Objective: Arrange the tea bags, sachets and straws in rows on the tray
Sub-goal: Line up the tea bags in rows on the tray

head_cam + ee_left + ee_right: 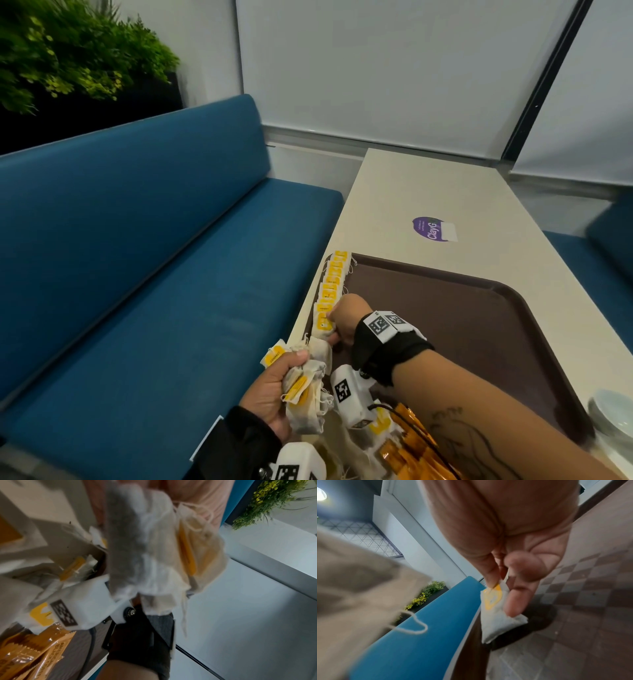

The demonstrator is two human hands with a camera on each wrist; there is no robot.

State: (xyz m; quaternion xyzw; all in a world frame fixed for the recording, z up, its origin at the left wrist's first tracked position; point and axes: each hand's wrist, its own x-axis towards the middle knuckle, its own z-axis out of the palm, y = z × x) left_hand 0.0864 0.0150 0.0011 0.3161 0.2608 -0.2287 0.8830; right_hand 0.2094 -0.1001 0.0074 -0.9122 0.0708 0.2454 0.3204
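A brown tray [479, 329] lies on the table. Along its left rim runs a row of tea bags [333, 284] with yellow tags. My right hand [337, 329] pinches one tea bag [498, 616] by its yellow tag at the near end of that row, just above the tray floor [573, 635]. My left hand [274, 387] grips a bunch of tea bags [306, 394] off the tray's near left corner; the same bunch [154, 550] fills the left wrist view. Orange sachets [407, 445] lie heaped at the tray's near edge. No straws are visible.
A blue bench seat [154, 274] runs along the table's left edge. A purple sticker [431, 229] sits on the tabletop [428, 192] beyond the tray. Stacked white dishes [613, 418] stand at the right edge. More orange sachets [30, 653] and loose tea bags lie under my left wrist.
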